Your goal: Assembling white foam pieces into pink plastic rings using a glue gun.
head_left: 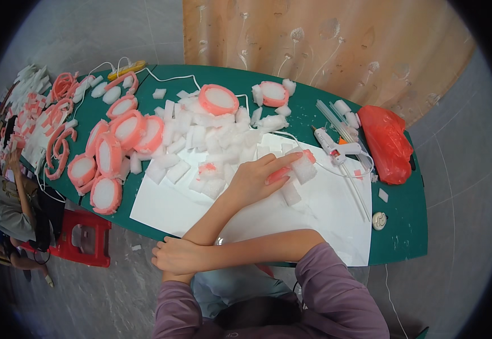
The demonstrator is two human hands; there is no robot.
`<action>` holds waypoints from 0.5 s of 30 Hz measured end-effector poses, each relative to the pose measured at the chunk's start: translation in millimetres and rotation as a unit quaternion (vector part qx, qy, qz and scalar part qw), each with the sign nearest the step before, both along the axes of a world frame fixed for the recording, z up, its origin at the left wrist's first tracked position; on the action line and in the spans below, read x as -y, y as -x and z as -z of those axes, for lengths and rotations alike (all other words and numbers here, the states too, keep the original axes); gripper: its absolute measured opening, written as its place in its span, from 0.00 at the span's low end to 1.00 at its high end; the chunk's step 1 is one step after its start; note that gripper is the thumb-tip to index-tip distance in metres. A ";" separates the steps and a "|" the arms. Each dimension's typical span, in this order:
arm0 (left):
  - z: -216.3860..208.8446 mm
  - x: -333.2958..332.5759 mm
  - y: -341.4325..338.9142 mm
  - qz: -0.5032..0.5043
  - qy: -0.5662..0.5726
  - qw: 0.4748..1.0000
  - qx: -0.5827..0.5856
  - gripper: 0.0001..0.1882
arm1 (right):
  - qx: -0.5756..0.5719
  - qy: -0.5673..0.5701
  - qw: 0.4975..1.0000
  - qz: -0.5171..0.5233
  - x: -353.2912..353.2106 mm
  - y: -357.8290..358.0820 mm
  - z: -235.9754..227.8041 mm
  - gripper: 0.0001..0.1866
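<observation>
My left hand (257,178) reaches over the white sheet (246,223), its fingers and thumb around a pink foam piece (278,175). Its fingertips meet a white foam block (303,168) with a bit of pink at the top. My right hand (178,257) crosses over and clasps my left forearm near the table's front edge. A heap of white foam blocks (217,138) lies just beyond my left hand. Several round pink-rimmed white foam pieces (127,130) are piled on the left.
On the right lie a white hot glue gun (328,141) with its cord, clear glue sticks (330,116), a red plastic bag (384,144) and a white roll (379,220). A yellow power strip (127,70) sits at the back. Beside a red stool (85,237), another person (11,209) works at far left.
</observation>
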State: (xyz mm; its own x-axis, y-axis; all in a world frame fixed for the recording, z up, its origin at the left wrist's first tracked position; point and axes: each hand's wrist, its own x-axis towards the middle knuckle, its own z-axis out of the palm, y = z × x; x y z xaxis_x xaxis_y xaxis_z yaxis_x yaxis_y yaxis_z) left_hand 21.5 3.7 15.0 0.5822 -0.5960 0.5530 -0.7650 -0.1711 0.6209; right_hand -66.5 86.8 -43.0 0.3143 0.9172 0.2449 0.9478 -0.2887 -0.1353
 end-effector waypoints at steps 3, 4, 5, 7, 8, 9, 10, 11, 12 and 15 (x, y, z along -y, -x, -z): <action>1.2 0.9 -0.7 0.002 -0.003 1.000 -0.011 0.26 | 0.006 -0.012 1.000 0.002 0.4 0.2 -0.8 0.06; 1.8 1.9 -1.4 0.001 0.016 1.000 0.014 0.27 | 0.011 -0.023 1.000 0.004 0.4 0.2 -0.9 0.06; 2.4 2.6 -1.9 0.001 0.033 0.999 0.035 0.28 | 0.006 -0.015 1.000 0.002 0.4 0.2 -0.8 0.06; 3.6 2.5 -2.3 0.003 0.036 0.999 0.036 0.28 | 0.019 -0.057 0.998 -0.001 0.4 -0.1 -0.3 0.08; 3.9 2.5 -2.5 0.006 0.038 0.999 0.029 0.28 | 0.012 -0.052 0.999 -0.006 0.0 0.2 -0.2 0.08; 4.1 2.5 -2.7 0.007 0.037 0.999 0.032 0.28 | 0.013 -0.036 0.999 -0.001 -0.3 0.5 -0.1 0.07; 4.2 2.7 -2.8 0.007 0.042 0.998 0.036 0.28 | 0.017 -0.021 1.000 0.005 -0.5 0.7 -0.1 0.06; 4.2 2.8 -2.9 0.009 0.045 0.998 0.034 0.27 | 0.014 -0.020 1.000 0.004 -0.5 0.7 -0.2 0.06; 4.3 2.6 -2.9 0.008 0.046 0.998 0.040 0.27 | 0.012 -0.017 1.000 0.003 -0.3 0.8 -0.3 0.06; 4.2 2.0 -3.1 0.014 0.045 0.998 0.028 0.26 | 0.011 -0.015 1.000 0.001 0.3 0.5 -1.0 0.06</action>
State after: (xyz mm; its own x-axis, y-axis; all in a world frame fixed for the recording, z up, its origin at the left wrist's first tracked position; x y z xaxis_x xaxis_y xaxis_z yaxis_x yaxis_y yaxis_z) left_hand 24.6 1.7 10.7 0.5323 -0.5577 0.6368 -0.8029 -0.0942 0.5886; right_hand -67.0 86.5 -42.0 0.3098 0.9086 0.2800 0.9503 -0.2863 -0.1225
